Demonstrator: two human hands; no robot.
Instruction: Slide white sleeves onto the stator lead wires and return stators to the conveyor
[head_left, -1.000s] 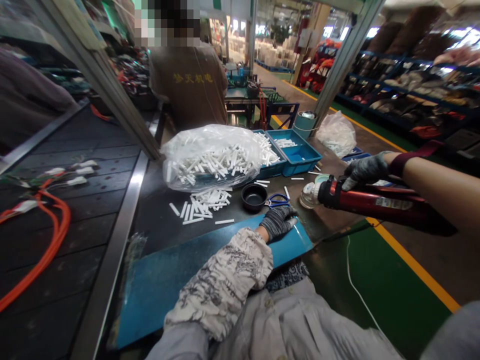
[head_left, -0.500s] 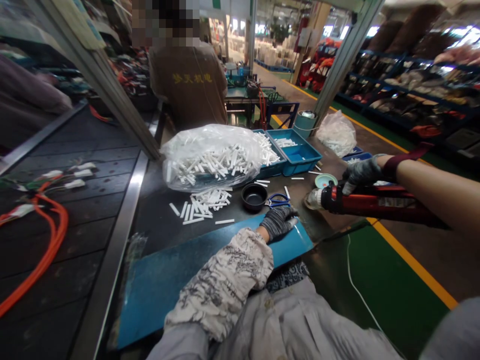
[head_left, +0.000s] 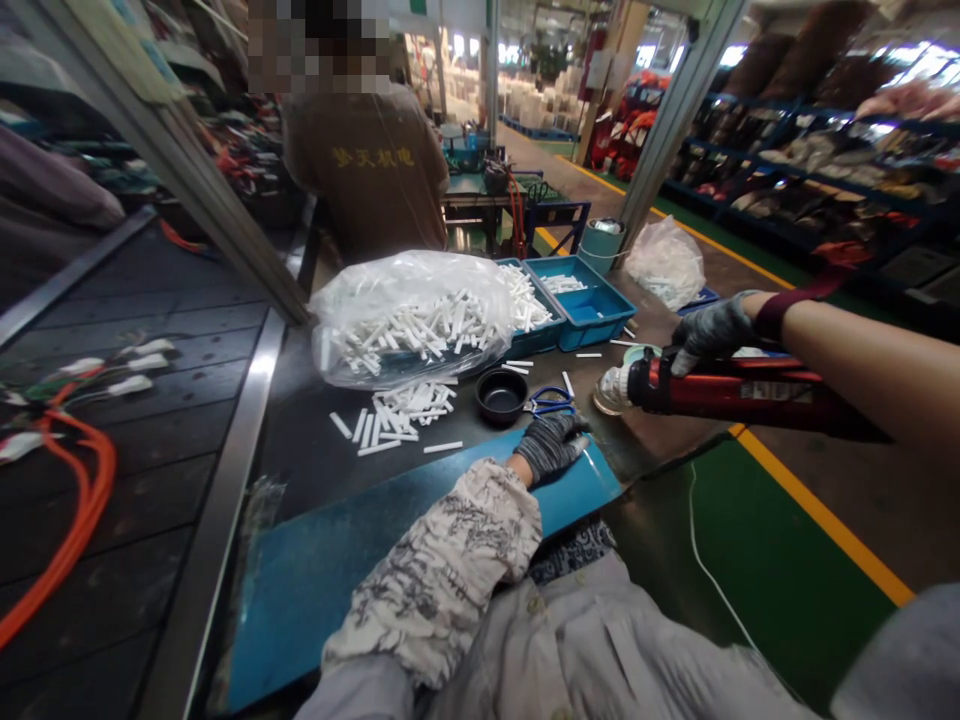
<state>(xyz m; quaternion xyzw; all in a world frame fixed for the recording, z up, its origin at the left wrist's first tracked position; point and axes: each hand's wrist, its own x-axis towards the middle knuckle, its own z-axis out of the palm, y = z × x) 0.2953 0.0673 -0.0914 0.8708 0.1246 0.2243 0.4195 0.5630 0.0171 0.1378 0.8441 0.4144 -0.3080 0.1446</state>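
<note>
My left hand [head_left: 553, 447], in a grey striped glove, lies on a blue mat [head_left: 330, 560] near its right end, fingers stretched out and nothing visible in them. To the right, my gloved right hand [head_left: 709, 332] is closed on the black collar of a red bottle [head_left: 739, 387] tipped on its side. Its clear, whitish end points left, low over the table. Beyond my left hand are blue-handled pliers [head_left: 551, 402] and a small black bowl [head_left: 502, 397]. Behind the bottle a pale green round dish is partly hidden.
Loose white tubes [head_left: 412, 410] lie left of the bowl. Behind stand a clear plastic bag [head_left: 412, 310] full of tubes and blue bins [head_left: 596, 325]. A conveyor [head_left: 187, 430] with orange cables runs along the left. A person [head_left: 367, 170] is ahead, back turned. A metal post [head_left: 180, 160] rises at left.
The view has shifted slightly, moving most things a little left in the picture. The bottle in my right hand has moved slightly left and covers more of the green dish. My left hand stays on the mat.
</note>
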